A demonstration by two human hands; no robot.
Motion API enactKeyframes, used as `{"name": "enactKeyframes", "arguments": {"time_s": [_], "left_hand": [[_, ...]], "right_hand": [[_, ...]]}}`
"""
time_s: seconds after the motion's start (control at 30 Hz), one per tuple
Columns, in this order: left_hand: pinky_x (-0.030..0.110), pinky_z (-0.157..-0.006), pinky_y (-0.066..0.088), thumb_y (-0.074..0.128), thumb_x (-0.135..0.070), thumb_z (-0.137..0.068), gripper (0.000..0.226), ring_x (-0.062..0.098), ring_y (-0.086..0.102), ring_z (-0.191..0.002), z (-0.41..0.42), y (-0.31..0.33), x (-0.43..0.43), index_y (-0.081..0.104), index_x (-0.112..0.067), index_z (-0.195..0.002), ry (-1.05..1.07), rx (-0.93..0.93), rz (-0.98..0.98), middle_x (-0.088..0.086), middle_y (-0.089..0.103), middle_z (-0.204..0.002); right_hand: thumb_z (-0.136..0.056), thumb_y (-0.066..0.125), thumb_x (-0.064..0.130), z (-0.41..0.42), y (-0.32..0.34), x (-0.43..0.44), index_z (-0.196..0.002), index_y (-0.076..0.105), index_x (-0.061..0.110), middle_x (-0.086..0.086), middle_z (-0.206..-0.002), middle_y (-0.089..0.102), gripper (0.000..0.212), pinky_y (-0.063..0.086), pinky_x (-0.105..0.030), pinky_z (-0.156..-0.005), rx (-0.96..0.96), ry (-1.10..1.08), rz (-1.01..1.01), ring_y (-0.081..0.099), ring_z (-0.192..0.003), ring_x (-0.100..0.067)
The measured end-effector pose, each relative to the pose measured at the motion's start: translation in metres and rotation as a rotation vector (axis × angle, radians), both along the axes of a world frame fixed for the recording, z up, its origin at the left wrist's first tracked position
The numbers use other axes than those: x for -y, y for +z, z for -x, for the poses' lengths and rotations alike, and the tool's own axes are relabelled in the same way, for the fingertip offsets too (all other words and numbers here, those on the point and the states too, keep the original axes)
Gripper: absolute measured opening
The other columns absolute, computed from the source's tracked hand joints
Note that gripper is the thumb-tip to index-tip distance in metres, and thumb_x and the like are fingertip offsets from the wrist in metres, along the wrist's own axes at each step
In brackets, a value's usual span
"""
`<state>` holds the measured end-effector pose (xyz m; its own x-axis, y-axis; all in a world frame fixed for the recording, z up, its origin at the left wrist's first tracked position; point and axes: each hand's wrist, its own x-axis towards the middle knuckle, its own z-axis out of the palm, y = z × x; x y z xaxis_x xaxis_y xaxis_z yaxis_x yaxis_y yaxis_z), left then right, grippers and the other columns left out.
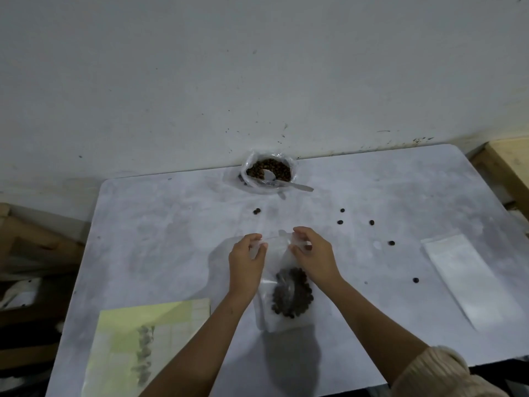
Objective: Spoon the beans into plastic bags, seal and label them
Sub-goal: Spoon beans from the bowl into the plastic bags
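Clear plastic bag of dark beans (282,296) lies on the counter (171,224), long axis toward the person — left hand (247,263) and right hand (313,257) pinch its far mouth, equally near.

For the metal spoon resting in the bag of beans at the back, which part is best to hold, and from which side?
Grip the spoon by its handle end, which sticks out over the rim of the open bean bag to the right and hangs free above the table. Come from the right with the right hand; the bowl lies among the beans, so a grip there would be awkward.
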<state>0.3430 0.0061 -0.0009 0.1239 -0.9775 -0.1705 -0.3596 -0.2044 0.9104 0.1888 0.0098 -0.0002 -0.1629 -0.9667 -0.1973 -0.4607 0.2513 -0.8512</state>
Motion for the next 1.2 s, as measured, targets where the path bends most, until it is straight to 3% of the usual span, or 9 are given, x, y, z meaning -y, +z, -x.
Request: {"name": "enactKeyframes", "arguments": {"time_s": [0.17,0.27,0.37,0.5,0.63,0.7,0.83,1.03,1.2], "left_hand": [[0.015,-0.093,0.036,0.061,-0.013,-0.089,0.022,0.018,0.055,-0.108,0.003,-0.003,0.001,0.063,-0.009,-0.111,0.003,0.099,0.037,0.006,0.063,-0.113],[0.000,-0.092,0.025,0.060,-0.013,-0.090,0.023,0.015,0.049,-0.114,0.011,0.001,0.005,0.062,-0.012,-0.113,0.020,0.192,0.112,0.004,0.059,-0.118],[-0.002,-0.095,0.023,0.059,-0.012,-0.091,0.021,0.010,0.045,-0.116,0.038,0.016,0.015,0.063,-0.014,-0.111,0.015,0.209,0.238,0.002,0.057,-0.119],[0.002,-0.093,0.030,0.057,-0.010,-0.091,0.020,-0.002,0.047,-0.104,0.104,0.037,0.022,0.059,-0.026,-0.103,-0.104,0.101,0.363,-0.005,0.056,-0.108],[0.005,-0.088,0.035,0.057,-0.010,-0.092,0.019,-0.007,0.048,-0.102,0.189,0.038,0.009,0.059,-0.027,-0.100,-0.334,0.043,0.342,-0.015,0.056,-0.100],[0.007,-0.088,0.036,0.055,-0.014,-0.093,0.016,-0.010,0.046,-0.104,0.227,0.028,-0.003,0.060,-0.024,-0.104,-0.487,0.064,0.279,-0.014,0.056,-0.104],[0.022,-0.101,0.040,0.055,-0.023,-0.093,0.033,0.005,0.045,-0.119,0.278,0.008,-0.024,0.055,-0.017,-0.125,-0.783,0.204,0.210,-0.007,0.052,-0.126],[0.025,-0.115,0.012,0.055,-0.039,-0.091,0.064,0.017,0.014,-0.145,0.314,-0.015,-0.029,0.030,-0.017,-0.145,-1.041,0.493,0.215,0.002,0.020,-0.156],[0.025,-0.116,0.009,0.055,-0.044,-0.090,0.070,0.014,0.009,-0.145,0.327,-0.022,-0.034,0.026,-0.018,-0.147,-1.019,0.528,0.220,0.001,0.015,-0.157]], "right_hand": [[-0.088,0.061,0.019,0.001,-0.004,0.001,-0.130,0.050,0.014,-0.002,-0.133,0.054,0.044,0.035,-0.025,-0.106,-0.065,0.054,-0.019,0.050,-0.121,-0.017],[-0.091,0.057,0.024,0.010,0.001,0.002,-0.130,0.050,0.016,-0.001,-0.134,0.053,0.041,0.031,-0.021,-0.104,-0.086,0.076,0.009,0.049,-0.123,-0.017],[-0.092,0.056,0.021,0.038,0.015,0.003,-0.124,0.056,0.017,0.000,-0.126,0.058,0.032,0.040,-0.025,-0.104,-0.091,0.061,0.095,0.054,-0.116,-0.013],[-0.089,0.060,0.014,0.105,0.039,0.000,-0.113,0.061,0.014,0.000,-0.113,0.064,0.024,0.047,-0.025,-0.095,-0.138,-0.076,0.199,0.058,-0.102,-0.010],[-0.087,0.062,0.013,0.196,0.045,-0.023,-0.110,0.062,0.014,0.000,-0.108,0.065,0.023,0.049,-0.028,-0.092,-0.168,-0.272,0.171,0.060,-0.100,-0.014],[-0.087,0.062,0.014,0.237,0.041,-0.041,-0.114,0.061,0.012,-0.003,-0.115,0.063,0.027,0.047,-0.028,-0.093,-0.209,-0.354,0.091,0.059,-0.106,-0.019],[-0.087,0.063,0.018,0.293,0.026,-0.078,-0.126,0.054,0.010,-0.008,-0.130,0.055,0.041,0.038,-0.029,-0.100,-0.271,-0.446,-0.071,0.050,-0.120,-0.024],[-0.088,0.061,0.023,0.322,0.004,-0.098,-0.134,0.046,0.012,-0.006,-0.136,0.049,0.050,0.036,-0.026,-0.102,-0.328,-0.349,-0.152,0.044,-0.126,-0.021],[-0.088,0.058,0.018,0.324,0.001,-0.100,-0.134,0.046,0.012,-0.005,-0.135,0.050,0.048,0.031,-0.021,-0.100,-0.285,-0.351,-0.092,0.042,-0.127,-0.021]]}}
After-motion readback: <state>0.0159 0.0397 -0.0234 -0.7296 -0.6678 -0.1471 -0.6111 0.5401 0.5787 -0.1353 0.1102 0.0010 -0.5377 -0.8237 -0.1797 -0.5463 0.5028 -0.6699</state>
